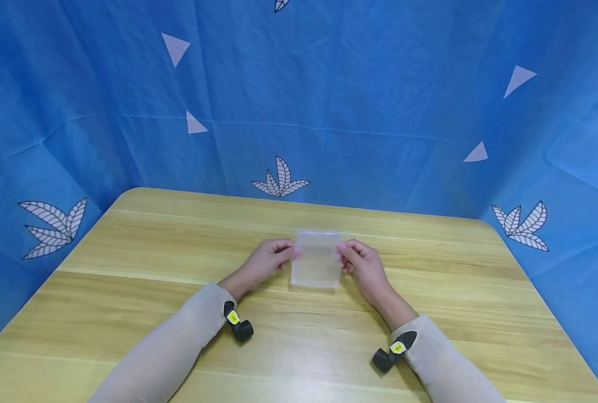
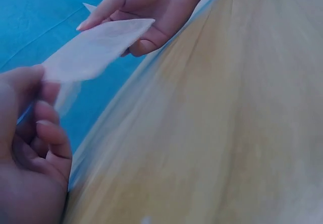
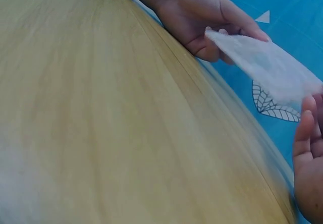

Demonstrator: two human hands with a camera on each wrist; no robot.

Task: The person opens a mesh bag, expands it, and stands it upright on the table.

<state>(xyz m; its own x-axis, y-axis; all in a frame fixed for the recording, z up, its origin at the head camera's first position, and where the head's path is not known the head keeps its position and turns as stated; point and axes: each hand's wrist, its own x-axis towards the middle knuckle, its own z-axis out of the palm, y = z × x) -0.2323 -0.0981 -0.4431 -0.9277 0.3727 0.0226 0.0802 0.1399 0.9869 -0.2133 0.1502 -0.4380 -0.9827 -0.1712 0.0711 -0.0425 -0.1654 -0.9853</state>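
A small, nearly square translucent plastic bag [image 1: 317,262] is held up over the table between both hands. My left hand [image 1: 267,261] pinches its left edge between thumb and fingers. On the opposite edge, my right hand [image 1: 365,267] has the same kind of pinch. In the left wrist view the bag [image 2: 98,52] looks thin, whitish and flat, stretched from one hand to the other. From the right wrist it is a pale, slanted sheet [image 3: 267,65], with the right hand's fingertips [image 3: 307,115] at its near end.
The wooden table [image 1: 188,240] has rounded far corners. Behind it and at both sides hangs a blue cloth [image 1: 359,112] with white triangles and leaf prints. A small black camera [image 1: 242,330] is strapped to the left wrist, another camera [image 1: 382,360] to the right.
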